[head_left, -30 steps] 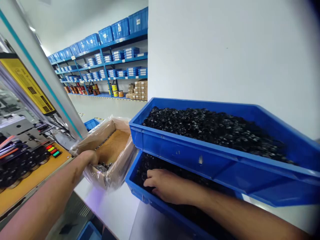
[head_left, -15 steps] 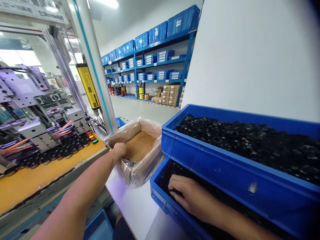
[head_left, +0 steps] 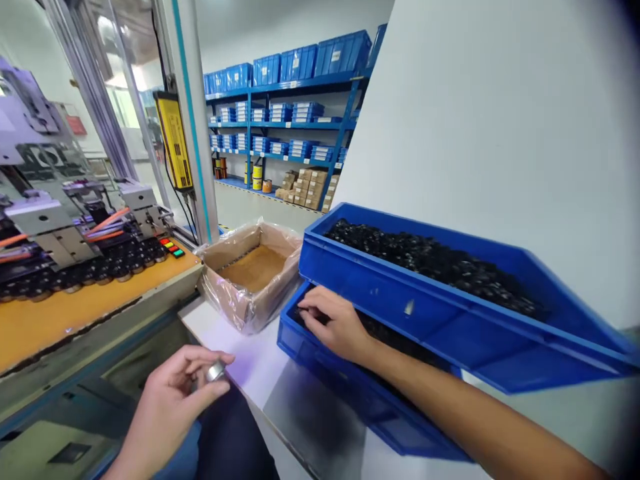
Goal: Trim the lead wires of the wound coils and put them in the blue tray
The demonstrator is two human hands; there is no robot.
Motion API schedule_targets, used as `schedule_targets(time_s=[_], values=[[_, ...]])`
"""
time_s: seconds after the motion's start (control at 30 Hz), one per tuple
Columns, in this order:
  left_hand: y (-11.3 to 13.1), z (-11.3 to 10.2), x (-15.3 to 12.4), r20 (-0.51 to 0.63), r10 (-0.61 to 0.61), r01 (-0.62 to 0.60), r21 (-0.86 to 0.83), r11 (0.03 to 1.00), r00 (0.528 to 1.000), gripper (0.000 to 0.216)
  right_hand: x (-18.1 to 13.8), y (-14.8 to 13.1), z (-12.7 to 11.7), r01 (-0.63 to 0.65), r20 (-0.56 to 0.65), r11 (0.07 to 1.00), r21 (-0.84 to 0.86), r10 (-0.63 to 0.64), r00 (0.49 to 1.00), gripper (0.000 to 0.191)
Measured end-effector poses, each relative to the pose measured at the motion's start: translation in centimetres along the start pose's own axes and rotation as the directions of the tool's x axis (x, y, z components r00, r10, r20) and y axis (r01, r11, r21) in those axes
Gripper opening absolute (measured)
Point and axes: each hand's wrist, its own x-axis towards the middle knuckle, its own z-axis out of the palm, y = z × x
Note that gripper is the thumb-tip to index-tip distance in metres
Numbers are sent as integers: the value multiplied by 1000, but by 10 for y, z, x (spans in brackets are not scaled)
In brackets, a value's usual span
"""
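My left hand (head_left: pixel 173 393) holds a small round silver metal part (head_left: pixel 216 371) between thumb and fingers, low in front of the white table's edge. My right hand (head_left: pixel 333 323) rests palm down inside the lower blue bin (head_left: pixel 320 357), on small black parts. A second blue bin (head_left: pixel 425 303) heaped with the same black parts sits tilted on top of the lower one. Left of the bins stands a cardboard box lined with clear plastic (head_left: pixel 250 273), nearly empty with a few parts along its side.
A machine with an orange deck (head_left: pixel 75 310), rows of black round parts, coloured buttons (head_left: pixel 170 248) and a yellow sensor bar (head_left: pixel 175 140) stands at the left. Blue shelving with bins and cartons (head_left: pixel 285 120) fills the background. A white wall rises behind the bins.
My left hand has left the cardboard box and come back toward me with a silver part in it. My right hand stays in the lower bin. The view has turned left.
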Motion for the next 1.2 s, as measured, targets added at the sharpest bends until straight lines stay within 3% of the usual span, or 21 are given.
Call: schedule_targets(time_s=[0.17, 0.3, 0.37, 0.5, 0.67, 0.8, 1.0, 1.2], values=[[-2, 0, -33, -95, -7, -5, -125, 992, 995, 29, 6, -81, 35, 157, 25, 947, 279, -170, 985, 9], [0, 4, -52, -110, -111, 64, -364, 929, 988, 18, -7, -108, 53, 170, -11, 878, 447, -185, 983, 11], [-3, 5, -59, -120, -97, 45, -376, 925, 988, 13, -15, -109, 54, 171, 9, 866, 471, -198, 980, 11], [-7, 11, -64, -129, -12, -23, -260, 965, 992, 32, -21, -108, 49, 180, 48, 855, 487, -232, 971, 9], [-1, 25, -65, -230, -163, 87, -307, 948, 960, 20, -19, -106, 47, 186, 42, 855, 483, -235, 971, 8], [0, 30, -63, -172, -213, 139, -363, 921, 962, 19, -20, -102, 47, 157, 43, 858, 489, -203, 978, 5], [0, 37, -58, -70, -281, 230, -400, 887, 957, 37, -23, -99, 49, 136, 61, 840, 525, -196, 979, 5], [7, 42, -59, -98, -312, 250, -397, 883, 945, 34, -23, -98, 48, 223, 81, 873, 434, -285, 955, 14]])
